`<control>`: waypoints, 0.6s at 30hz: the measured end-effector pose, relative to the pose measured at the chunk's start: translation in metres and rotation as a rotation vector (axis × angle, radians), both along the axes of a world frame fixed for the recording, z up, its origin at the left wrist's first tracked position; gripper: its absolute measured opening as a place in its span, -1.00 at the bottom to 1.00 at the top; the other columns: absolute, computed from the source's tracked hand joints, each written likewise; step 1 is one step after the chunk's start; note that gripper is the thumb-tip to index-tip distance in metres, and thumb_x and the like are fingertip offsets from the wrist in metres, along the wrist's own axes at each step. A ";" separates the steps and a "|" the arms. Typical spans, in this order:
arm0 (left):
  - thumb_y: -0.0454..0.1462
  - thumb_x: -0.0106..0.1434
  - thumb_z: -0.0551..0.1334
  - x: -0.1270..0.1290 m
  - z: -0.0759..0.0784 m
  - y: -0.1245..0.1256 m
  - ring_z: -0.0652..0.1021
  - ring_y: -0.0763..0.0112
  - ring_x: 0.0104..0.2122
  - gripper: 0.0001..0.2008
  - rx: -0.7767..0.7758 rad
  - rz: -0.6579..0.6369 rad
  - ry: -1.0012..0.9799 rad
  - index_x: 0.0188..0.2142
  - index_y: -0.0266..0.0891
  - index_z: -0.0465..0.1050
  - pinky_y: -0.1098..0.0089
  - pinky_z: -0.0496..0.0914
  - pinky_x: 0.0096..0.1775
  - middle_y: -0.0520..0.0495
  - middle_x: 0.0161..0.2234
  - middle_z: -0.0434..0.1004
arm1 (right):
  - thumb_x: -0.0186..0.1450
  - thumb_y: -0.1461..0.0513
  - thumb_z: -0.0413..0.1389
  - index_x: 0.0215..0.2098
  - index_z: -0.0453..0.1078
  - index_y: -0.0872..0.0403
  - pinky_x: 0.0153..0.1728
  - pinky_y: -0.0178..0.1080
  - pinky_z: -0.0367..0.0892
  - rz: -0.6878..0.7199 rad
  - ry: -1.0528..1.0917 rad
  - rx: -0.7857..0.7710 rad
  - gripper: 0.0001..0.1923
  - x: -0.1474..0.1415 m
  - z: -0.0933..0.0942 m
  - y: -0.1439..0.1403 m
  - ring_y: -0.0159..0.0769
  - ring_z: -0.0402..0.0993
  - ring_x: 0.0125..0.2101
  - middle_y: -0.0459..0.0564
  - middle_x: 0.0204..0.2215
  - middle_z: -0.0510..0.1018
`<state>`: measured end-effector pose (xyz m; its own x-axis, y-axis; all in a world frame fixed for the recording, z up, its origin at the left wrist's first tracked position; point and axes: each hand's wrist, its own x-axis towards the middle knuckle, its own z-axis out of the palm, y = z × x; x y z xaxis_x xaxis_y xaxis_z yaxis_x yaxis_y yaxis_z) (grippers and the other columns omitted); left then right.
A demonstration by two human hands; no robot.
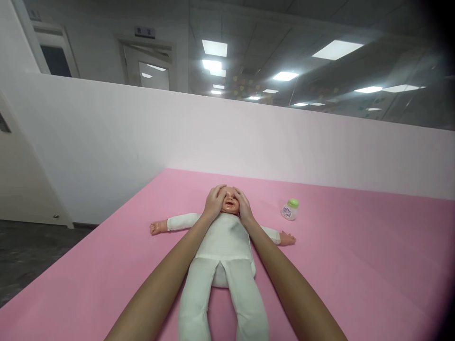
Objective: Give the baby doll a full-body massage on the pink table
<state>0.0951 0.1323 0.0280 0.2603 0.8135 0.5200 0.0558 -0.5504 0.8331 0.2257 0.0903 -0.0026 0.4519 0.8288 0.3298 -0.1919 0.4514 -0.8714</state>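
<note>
On the pink padded mat [355,265], I cup my left hand [214,202] and right hand [242,204], fingers spread, around the head of the white-suited plastic baby doll [223,246] lying face-up; small green-capped bottle [290,209] stands nearby.

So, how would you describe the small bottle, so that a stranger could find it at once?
Start from the pink mat and find the doll lying on its back in the middle. Beyond the doll's arm on the right of the picture stands the bottle. It is small, upright and whitish with a green cap, and it stands alone.
</note>
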 end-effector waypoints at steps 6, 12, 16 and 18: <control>-0.28 0.38 0.06 0.001 -0.002 0.003 0.49 0.24 0.13 -0.66 -0.018 0.008 -0.007 0.02 -0.14 0.54 0.24 0.33 0.19 -0.11 0.07 0.55 | 0.20 0.08 0.19 0.03 0.53 -0.04 0.18 -0.13 0.32 0.004 0.022 -0.006 -0.57 0.003 -0.007 0.007 -0.13 0.44 0.15 -0.06 0.10 0.58; -0.23 0.39 0.09 0.000 0.000 0.000 0.48 0.23 0.12 -0.68 -0.014 0.002 0.007 0.04 -0.15 0.53 0.24 0.32 0.19 -0.12 0.07 0.55 | 0.23 0.02 0.23 0.05 0.53 -0.06 0.18 -0.16 0.32 0.002 0.002 0.005 -0.56 0.004 -0.007 0.006 -0.14 0.43 0.16 -0.08 0.12 0.57; -0.25 0.38 0.09 0.000 -0.001 0.002 0.47 0.23 0.13 -0.67 -0.024 -0.004 0.002 0.04 -0.15 0.52 0.24 0.32 0.19 -0.12 0.08 0.54 | 0.21 0.04 0.22 0.02 0.54 -0.05 0.16 -0.17 0.34 0.000 0.007 0.001 -0.57 0.003 -0.005 0.006 -0.14 0.45 0.13 -0.08 0.08 0.59; -0.29 0.38 0.05 0.000 -0.002 0.003 0.47 0.24 0.14 -0.65 -0.025 -0.005 -0.004 0.04 -0.16 0.52 0.23 0.31 0.19 -0.12 0.08 0.53 | 0.20 0.06 0.21 0.01 0.55 -0.05 0.16 -0.16 0.34 0.002 0.031 -0.008 -0.58 0.003 -0.004 0.006 -0.14 0.46 0.12 -0.09 0.06 0.60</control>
<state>0.0955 0.1356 0.0259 0.2619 0.8249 0.5010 0.0497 -0.5299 0.8466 0.2286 0.0966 -0.0064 0.4606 0.8320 0.3091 -0.2199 0.4444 -0.8684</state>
